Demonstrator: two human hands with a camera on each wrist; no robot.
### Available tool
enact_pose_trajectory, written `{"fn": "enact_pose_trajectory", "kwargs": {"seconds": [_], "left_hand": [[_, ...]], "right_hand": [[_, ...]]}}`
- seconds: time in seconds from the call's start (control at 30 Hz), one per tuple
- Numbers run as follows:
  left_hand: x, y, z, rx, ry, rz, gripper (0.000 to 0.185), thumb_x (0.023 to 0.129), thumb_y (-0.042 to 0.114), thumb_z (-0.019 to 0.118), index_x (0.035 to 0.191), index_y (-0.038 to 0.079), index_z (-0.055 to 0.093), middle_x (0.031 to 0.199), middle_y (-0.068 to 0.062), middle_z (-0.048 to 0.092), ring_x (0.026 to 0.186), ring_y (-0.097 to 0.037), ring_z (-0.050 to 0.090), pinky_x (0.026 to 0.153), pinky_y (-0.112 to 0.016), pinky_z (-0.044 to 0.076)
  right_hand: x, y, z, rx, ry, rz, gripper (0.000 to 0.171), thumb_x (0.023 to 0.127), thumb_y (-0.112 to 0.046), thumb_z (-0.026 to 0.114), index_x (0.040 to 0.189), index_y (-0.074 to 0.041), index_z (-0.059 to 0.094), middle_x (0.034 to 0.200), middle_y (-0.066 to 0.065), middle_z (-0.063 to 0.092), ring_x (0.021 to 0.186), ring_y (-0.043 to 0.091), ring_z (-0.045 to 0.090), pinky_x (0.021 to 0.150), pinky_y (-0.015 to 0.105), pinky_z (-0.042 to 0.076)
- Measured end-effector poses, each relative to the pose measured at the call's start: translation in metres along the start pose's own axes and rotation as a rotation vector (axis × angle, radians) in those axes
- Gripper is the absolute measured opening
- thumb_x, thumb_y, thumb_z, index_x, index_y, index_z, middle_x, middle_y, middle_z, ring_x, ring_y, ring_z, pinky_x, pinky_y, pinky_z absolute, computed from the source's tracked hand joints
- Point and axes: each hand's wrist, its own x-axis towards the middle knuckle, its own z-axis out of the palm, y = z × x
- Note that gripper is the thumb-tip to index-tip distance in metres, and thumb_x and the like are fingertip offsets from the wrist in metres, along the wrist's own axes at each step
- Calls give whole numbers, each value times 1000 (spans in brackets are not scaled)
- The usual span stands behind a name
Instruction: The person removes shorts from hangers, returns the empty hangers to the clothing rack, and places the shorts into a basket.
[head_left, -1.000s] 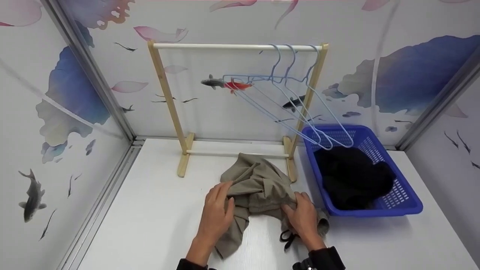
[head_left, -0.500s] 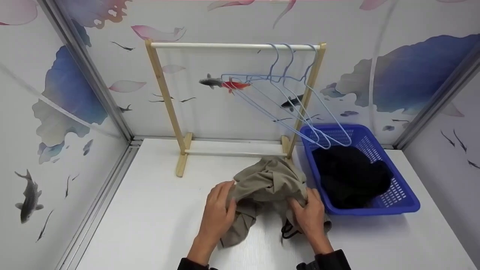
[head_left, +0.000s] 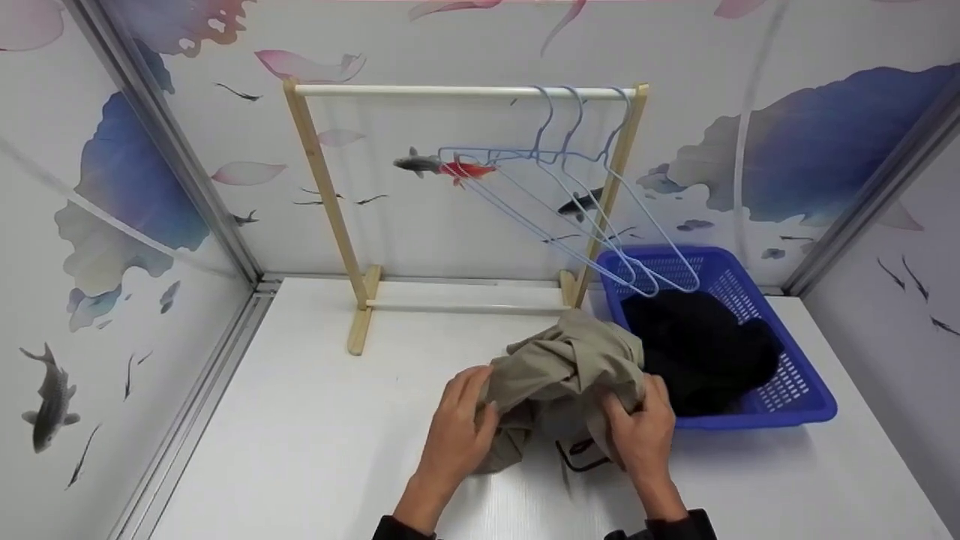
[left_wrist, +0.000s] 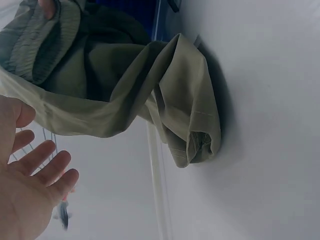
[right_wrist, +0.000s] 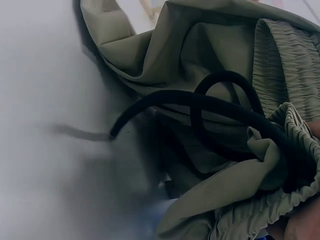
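Khaki drawstring pants (head_left: 574,360), bunched up, are held over the white table. In the right wrist view a gathered elastic waistband (right_wrist: 300,55) shows, with a black drawstring (right_wrist: 170,97) looping from it. My right hand (head_left: 643,427) grips the waistband, thumb inside. At the pants' left side is my left hand (head_left: 457,424); the left wrist view shows its fingers (left_wrist: 60,167) extended and spread, the thumb right at the fabric's edge. One leg hem (left_wrist: 202,142) dangles near the tabletop there.
Behind the pants stands a wooden rack (head_left: 322,180) with a white rod (head_left: 405,91). Three blue wire hangers (head_left: 570,146) hang at its right end. A blue basket (head_left: 814,409) at right holds black cloth (head_left: 701,352). Printed panels enclose the table (head_left: 300,420).
Both hands have moved right with the pants, which have lifted and bunched closer to the basket. The left leg of the fabric has drawn up, and the drawstring now hangs more freely.
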Motion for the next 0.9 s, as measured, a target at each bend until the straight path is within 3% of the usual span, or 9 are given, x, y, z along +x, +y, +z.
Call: {"fn": "enact_pose_trajectory", "kwargs": {"seconds": [0.27, 0.47, 0.57, 0.73, 0.8, 0.9], "left_hand": [[2, 12, 10, 2, -71, -4, 47, 97, 11, 70, 142, 5, 57, 137, -8, 58, 129, -23, 57, 104, -39, 52], [4, 17, 17, 22, -110, 13, 48, 98, 12, 69, 143, 7, 55, 137, -6, 57, 128, -21, 57, 106, -38, 51], [5, 20, 20, 33, -112, 31, 48, 98, 12, 69, 143, 6, 55, 137, -6, 58, 127, -20, 58, 106, -38, 51], [7, 25, 24, 28, -101, 57, 46, 99, 13, 69, 142, 5, 56, 135, -7, 59, 126, -21, 59, 105, -37, 51], [8, 26, 25, 26, -96, 66, 46, 98, 13, 70, 142, 5, 57, 135, -7, 59, 125, -20, 59, 104, -36, 51], [9, 28, 26, 35, -86, 83, 47, 97, 12, 71, 141, 6, 57, 134, -7, 60, 125, -20, 59, 104, -36, 51]], "right_hand": [[9, -10, -18, 23, 20, 102, 25, 85, -1, 77, 109, 0, 70, 97, 0, 61, 84, 1, 53, 75, 18, 42], [15, -17, -31, 28, 48, 197, 32, 89, 2, 68, 121, 3, 69, 104, -15, 61, 86, -2, 55, 77, 14, 42], [17, -21, -38, 24, 61, 221, 38, 91, 1, 65, 128, 0, 67, 110, -7, 67, 86, -3, 55, 78, 12, 42], [22, -25, -47, 44, 66, 262, 40, 96, -1, 62, 136, 0, 65, 125, 20, 68, 87, -7, 54, 79, 10, 41], [25, -26, -50, 58, 69, 299, 40, 96, -3, 65, 136, -1, 65, 126, 16, 69, 90, -8, 56, 80, 10, 43], [29, -28, -57, 82, 77, 360, 38, 92, -4, 72, 130, 0, 67, 110, -5, 72, 89, -6, 57, 79, 10, 44]]}}
